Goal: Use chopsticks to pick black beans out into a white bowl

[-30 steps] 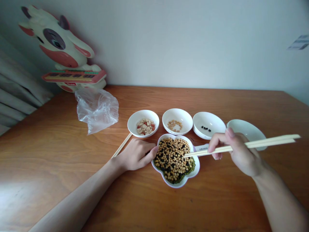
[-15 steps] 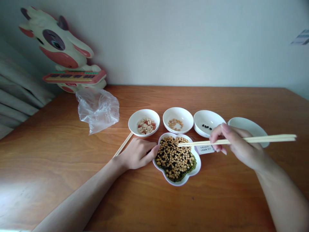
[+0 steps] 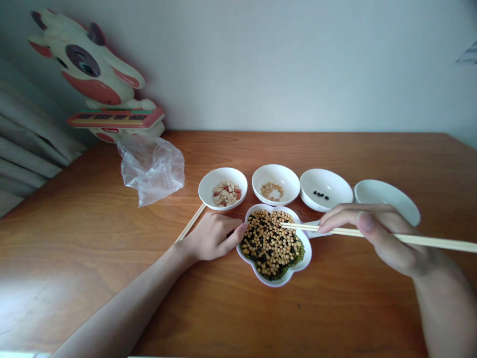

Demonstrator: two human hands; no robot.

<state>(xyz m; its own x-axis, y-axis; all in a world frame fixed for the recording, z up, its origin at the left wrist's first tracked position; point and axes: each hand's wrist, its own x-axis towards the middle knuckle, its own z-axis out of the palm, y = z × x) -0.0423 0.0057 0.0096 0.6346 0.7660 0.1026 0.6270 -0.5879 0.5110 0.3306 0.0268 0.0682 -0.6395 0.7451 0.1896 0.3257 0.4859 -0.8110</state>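
A white flower-shaped dish holds mixed yellow, black and green beans. At its left rim, my left hand rests on the table, thumb and forefinger closed on the edge. My right hand is shut on a pair of wooden chopsticks. Their tips lie close together over the upper right of the beans; whether a bean is between them cannot be made out. Behind stand white bowls: one with pale and reddish flat seeds, one with yellow beans, one with several black beans.
A fourth white bowl is partly hidden behind my right hand. Another pair of chopsticks lies by the left bowl. A crumpled plastic bag and a cow-shaped toy keyboard are at the back left. A printed label lies beside the dish.
My right hand has moved slightly right and down and turned more palm-down. The chopsticks' tips shifted a little right, and their rear ends dropped lower. My left hand stays at the rim.
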